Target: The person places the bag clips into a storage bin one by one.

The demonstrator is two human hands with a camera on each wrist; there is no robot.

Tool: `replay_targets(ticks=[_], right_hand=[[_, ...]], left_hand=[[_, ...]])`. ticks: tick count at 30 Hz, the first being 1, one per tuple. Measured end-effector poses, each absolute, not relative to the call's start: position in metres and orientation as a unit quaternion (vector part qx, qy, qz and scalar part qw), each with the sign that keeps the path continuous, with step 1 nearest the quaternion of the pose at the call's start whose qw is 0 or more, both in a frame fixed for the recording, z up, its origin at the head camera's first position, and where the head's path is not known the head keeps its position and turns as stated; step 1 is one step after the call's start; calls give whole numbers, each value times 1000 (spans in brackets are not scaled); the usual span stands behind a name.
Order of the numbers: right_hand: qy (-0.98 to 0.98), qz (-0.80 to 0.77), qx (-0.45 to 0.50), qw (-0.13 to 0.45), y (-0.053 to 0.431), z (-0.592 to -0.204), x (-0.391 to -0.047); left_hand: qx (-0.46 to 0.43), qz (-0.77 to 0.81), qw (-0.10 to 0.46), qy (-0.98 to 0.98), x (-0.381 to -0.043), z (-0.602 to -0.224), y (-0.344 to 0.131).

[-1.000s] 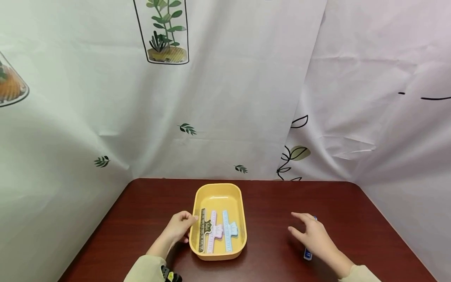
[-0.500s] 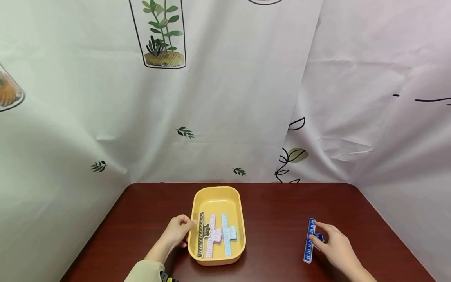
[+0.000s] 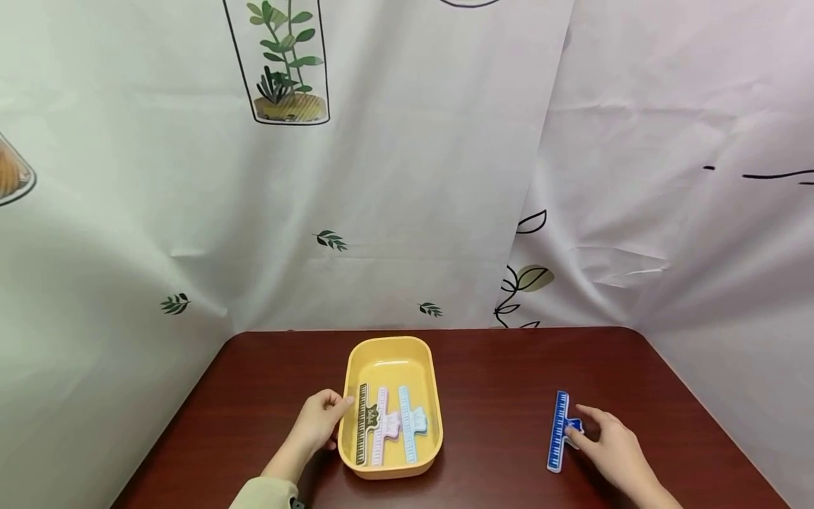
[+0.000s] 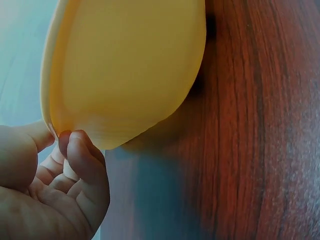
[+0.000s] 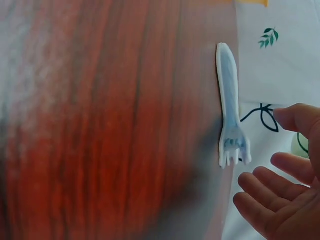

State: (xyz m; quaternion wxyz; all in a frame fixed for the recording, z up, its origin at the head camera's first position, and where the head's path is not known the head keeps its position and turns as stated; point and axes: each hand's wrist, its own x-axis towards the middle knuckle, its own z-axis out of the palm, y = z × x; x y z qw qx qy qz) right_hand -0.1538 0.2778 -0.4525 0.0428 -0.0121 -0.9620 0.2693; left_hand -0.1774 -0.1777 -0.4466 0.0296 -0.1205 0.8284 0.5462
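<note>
A yellow tray stands mid-table in the head view. My left hand pinches its left rim between thumb and fingers, and the left wrist view shows this grip at the tray's corner. Three piano-keyboard clips lie in the tray: a black clip, a pink clip and a light blue clip. To the right, a dark blue clip lies on the table. Beside its handle is my right hand, thumb tip overlapping the handle; the right wrist view shows its fingers loosely spread, apart from the clip.
The dark red-brown table reaches back to a white curtain printed with leaves and plant jars. Bare tabletop separates the tray from the dark blue clip.
My right hand, first over the dark blue clip, has drawn back rightward, uncovering it, and its fingers have come off the clip's bar. My left hand keeps its pinch on the tray.
</note>
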Motion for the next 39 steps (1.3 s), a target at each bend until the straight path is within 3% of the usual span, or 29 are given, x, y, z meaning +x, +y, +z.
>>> replay_targets(ticks=[39], right_hand=[[-966,260,-8,-8,278,-463,-167]], left_hand=[[-88,559,32,824,-175,-441,-182]])
